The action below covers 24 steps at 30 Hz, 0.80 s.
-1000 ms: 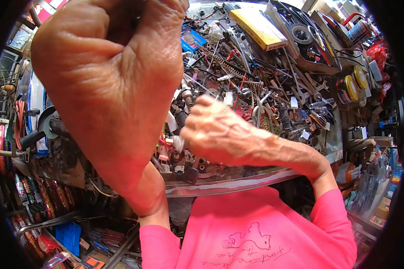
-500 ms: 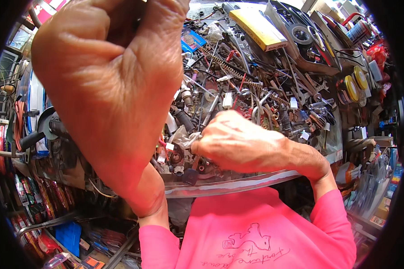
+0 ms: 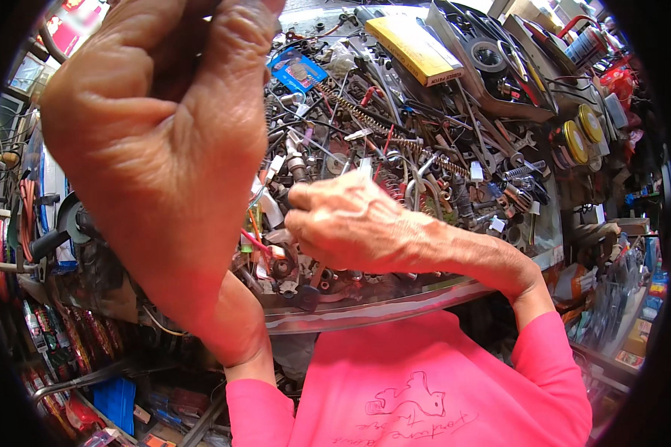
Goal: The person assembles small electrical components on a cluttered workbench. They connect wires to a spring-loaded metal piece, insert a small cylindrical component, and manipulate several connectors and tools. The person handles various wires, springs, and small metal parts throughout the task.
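Note:
Raised close at the upper left is my left hand (image 3: 153, 134), its fingers curled in toward the thumb. The top edge cuts off its fingertips, so anything in them is hidden. Lower and to the right, my right hand (image 3: 343, 223) hovers over or rests on a heap of small metal parts, its fingers bent and closed. Whatever it may hold is hidden under the knuckles. Beside its fingertips are a dark metal cylindrical fitting (image 3: 297, 165), a pale curved tube (image 3: 271, 211) and a red wire (image 3: 255, 241). A long coil spring (image 3: 373, 118) stretches across the heap behind it.
A glass-edged counter (image 3: 380, 311) bears the heap. Farther back lie a blue packet (image 3: 297, 71), a yellow box (image 3: 414, 51) and a metal tray of tools (image 3: 492, 56). Yellow-lidded tins (image 3: 575, 141) stand at right. Packets hang on the left (image 3: 89, 328).
My right hand has moved left over the heap and now covers where crumpled clear plastic lay. My left hand has shifted slightly left and up, uncovering more of the blue packet.

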### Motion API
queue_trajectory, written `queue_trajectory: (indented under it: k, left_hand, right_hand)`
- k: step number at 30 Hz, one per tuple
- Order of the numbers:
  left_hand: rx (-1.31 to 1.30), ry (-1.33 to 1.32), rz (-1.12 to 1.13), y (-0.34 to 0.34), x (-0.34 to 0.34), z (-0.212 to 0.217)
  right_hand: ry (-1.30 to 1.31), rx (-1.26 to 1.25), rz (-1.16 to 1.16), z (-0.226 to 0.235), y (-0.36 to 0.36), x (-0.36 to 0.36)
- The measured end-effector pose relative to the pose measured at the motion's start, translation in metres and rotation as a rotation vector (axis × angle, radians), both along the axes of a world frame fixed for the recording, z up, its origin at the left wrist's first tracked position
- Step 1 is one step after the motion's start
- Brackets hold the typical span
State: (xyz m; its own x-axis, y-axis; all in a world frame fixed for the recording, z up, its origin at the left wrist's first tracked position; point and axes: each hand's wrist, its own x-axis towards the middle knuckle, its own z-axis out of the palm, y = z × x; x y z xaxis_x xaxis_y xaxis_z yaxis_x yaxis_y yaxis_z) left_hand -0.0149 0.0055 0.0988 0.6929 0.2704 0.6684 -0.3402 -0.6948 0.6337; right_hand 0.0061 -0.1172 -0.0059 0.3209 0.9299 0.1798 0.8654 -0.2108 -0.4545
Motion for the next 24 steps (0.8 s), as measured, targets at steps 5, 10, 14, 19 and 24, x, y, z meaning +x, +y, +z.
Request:
queue_trajectory:
  k: [5, 10, 14, 19, 24]
  left_hand:
    - [-0.025, -0.053, 0.042, 0.001, 0.001, 0.0]
    - [-0.009, 0.0, 0.035, -0.002, -0.002, 0.002]
    - [0.023, -0.016, 0.033, 0.001, -0.003, 0.0]
    - [-0.03, -0.047, 0.024, 0.004, -0.003, 0.0]
    - [-0.057, -0.032, 0.038, 0.004, -0.008, 0.004]
  right_hand:
    - [0.057, 0.392, -0.168, 0.014, -0.008, 0.016]
    - [0.124, 0.358, -0.092, 0.015, -0.018, 0.022]
    - [-0.025, 0.162, -0.095, 0.049, -0.037, 0.027]
    - [-0.125, 0.241, -0.189, 0.07, -0.066, 0.036]
    - [-0.13, 0.126, -0.386, 0.046, -0.094, 0.046]
